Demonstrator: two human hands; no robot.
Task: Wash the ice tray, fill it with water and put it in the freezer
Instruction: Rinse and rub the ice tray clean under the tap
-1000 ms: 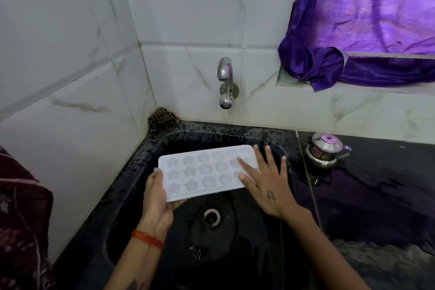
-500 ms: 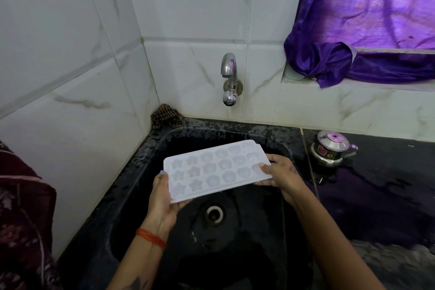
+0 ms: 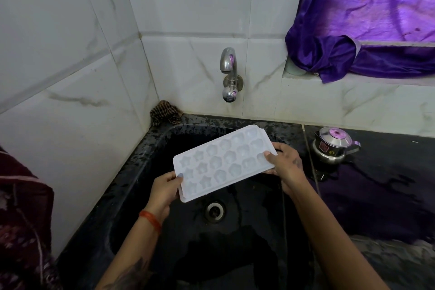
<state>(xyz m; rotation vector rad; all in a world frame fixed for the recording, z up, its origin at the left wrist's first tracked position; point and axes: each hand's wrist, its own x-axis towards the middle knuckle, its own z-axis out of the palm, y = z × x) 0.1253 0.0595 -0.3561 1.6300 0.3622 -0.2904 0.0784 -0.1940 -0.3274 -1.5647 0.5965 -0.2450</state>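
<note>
A white ice tray (image 3: 223, 163) with star and flower shaped cells is held level over the black sink (image 3: 146, 148), cells facing up. My left hand (image 3: 164, 189) grips its near left corner, thumb on top. My right hand (image 3: 286, 165) grips its right end, thumb on the rim. A chrome tap (image 3: 228, 75) juts from the tiled wall above and behind the tray, and no water runs from it. The sink drain (image 3: 214, 210) lies below the tray.
A small steel pot with a lid (image 3: 333, 147) stands on the wet black counter (image 3: 388, 183) right of the sink. A brown scrub cloth (image 3: 166, 113) sits in the sink's back left corner. Purple curtain (image 3: 367, 19) hangs over the window ledge. White tiled walls close the left and back.
My right hand went from lying flat on the tray to gripping its right end. The tray rose a little and its right end swung away from me.
</note>
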